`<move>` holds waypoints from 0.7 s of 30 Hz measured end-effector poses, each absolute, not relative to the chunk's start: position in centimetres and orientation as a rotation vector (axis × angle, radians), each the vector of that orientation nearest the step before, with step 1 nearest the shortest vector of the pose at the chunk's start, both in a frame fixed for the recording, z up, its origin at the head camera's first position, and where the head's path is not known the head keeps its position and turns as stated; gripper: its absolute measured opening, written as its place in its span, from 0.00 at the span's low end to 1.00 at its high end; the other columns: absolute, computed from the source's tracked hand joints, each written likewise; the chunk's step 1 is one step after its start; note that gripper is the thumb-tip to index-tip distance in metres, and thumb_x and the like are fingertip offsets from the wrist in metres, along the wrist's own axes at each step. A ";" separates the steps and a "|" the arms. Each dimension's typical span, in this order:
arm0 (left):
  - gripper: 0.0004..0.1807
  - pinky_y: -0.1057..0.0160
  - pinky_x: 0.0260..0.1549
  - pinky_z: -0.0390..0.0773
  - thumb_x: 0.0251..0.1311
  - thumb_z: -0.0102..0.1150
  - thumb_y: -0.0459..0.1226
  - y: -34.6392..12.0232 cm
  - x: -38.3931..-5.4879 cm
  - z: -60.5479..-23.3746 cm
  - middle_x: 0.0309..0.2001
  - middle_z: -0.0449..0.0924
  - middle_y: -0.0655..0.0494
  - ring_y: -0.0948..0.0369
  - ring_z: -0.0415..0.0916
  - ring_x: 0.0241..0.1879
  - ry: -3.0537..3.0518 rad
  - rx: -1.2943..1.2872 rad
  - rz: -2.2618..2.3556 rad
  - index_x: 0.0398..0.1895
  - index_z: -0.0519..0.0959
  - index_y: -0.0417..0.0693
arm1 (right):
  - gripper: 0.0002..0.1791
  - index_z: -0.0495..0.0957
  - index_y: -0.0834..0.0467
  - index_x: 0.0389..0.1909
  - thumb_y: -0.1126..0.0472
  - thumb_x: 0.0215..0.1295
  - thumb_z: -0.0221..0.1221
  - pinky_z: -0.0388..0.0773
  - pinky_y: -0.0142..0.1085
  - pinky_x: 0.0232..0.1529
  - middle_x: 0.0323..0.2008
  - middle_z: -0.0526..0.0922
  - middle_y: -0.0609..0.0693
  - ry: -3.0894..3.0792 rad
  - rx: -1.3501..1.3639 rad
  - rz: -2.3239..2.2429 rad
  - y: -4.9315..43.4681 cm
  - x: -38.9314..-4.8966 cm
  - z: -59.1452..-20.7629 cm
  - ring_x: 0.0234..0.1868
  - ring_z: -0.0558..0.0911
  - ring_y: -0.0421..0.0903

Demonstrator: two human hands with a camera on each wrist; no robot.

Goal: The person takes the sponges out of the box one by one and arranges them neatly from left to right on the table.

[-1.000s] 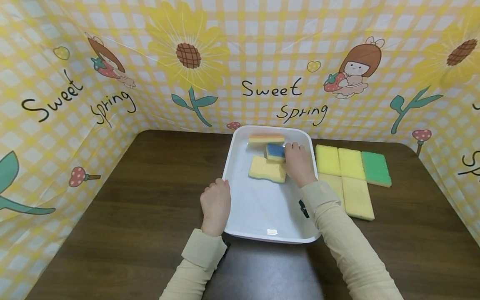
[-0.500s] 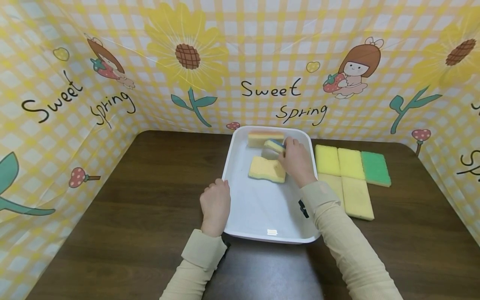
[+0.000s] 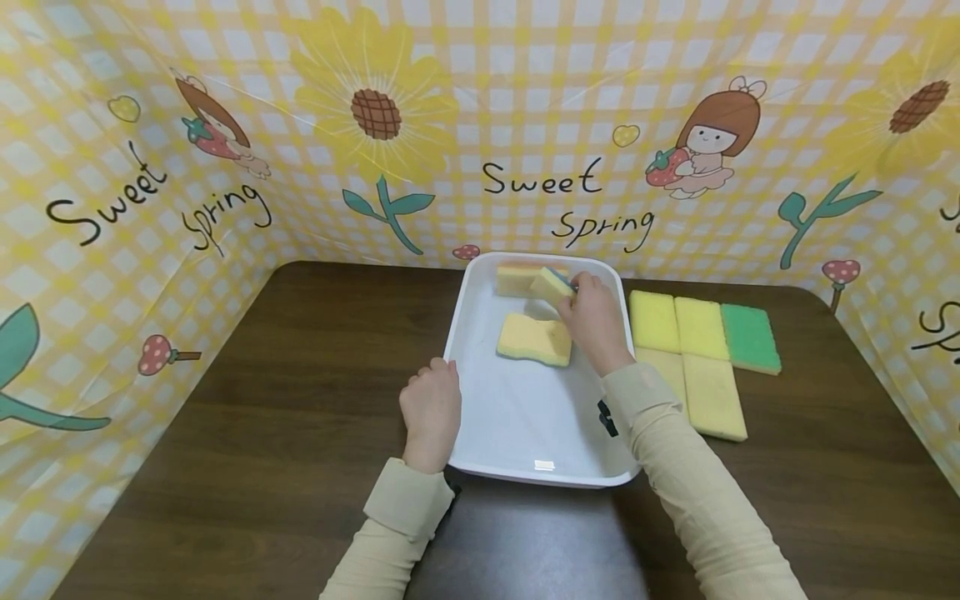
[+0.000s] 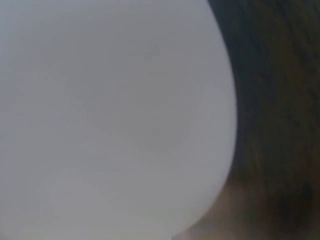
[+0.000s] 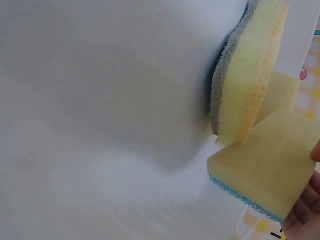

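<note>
In the head view my right hand [image 3: 597,325] pinches a blue-and-yellow sponge [image 3: 553,287], tilted, over the far part of a white tub [image 3: 495,472]. The right wrist view shows this sponge [image 5: 265,162] with its blue scouring layer downward and fingers at its edge. A wavy yellow sponge [image 3: 532,337] with a grey underside lies flat in the tub, just nearer than the held one. Against the far wall another sponge [image 3: 512,281] stands on edge, partly hidden. My left hand [image 3: 431,408] grips the tub's left rim; its fingertips are hidden.
Right of the tub, several sponges lie flat in a block on the brown table [image 3: 300,375]: bright yellow ones [image 3: 703,327], paler ones [image 3: 715,398] and a green-topped one [image 3: 752,335]. A yellow checked cloth [image 3: 465,125] walls the table's back and sides.
My right hand has lifted the blue-and-yellow sponge slightly and turned it, so its yellow side now faces the camera instead of its blue top. The left hand stays at the rim.
</note>
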State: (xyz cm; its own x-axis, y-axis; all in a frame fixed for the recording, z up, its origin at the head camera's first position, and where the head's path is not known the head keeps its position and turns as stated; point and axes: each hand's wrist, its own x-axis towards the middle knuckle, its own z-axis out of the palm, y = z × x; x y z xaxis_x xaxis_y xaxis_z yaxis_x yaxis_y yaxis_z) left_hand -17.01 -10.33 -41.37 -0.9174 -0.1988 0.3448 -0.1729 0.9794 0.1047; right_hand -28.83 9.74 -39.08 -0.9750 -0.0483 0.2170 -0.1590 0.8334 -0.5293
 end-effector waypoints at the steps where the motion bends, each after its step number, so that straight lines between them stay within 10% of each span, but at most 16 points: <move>1: 0.19 0.59 0.16 0.74 0.69 0.50 0.41 -10.3 -17.0 -41.4 0.19 0.79 0.43 0.51 0.78 0.19 -2.761 0.268 -0.102 0.23 0.76 0.36 | 0.18 0.69 0.68 0.52 0.62 0.63 0.49 0.76 0.43 0.39 0.41 0.76 0.62 -2.816 0.157 0.841 9.7 -28.8 -39.0 0.36 0.75 0.53; 21: 0.19 0.60 0.16 0.73 0.68 0.51 0.41 -10.4 -17.1 -41.7 0.17 0.78 0.44 0.52 0.78 0.18 -2.742 0.271 -0.071 0.22 0.75 0.37 | 0.20 0.72 0.67 0.56 0.59 0.67 0.54 0.76 0.46 0.49 0.46 0.77 0.62 -2.796 0.095 0.886 10.2 -28.6 -38.2 0.43 0.77 0.55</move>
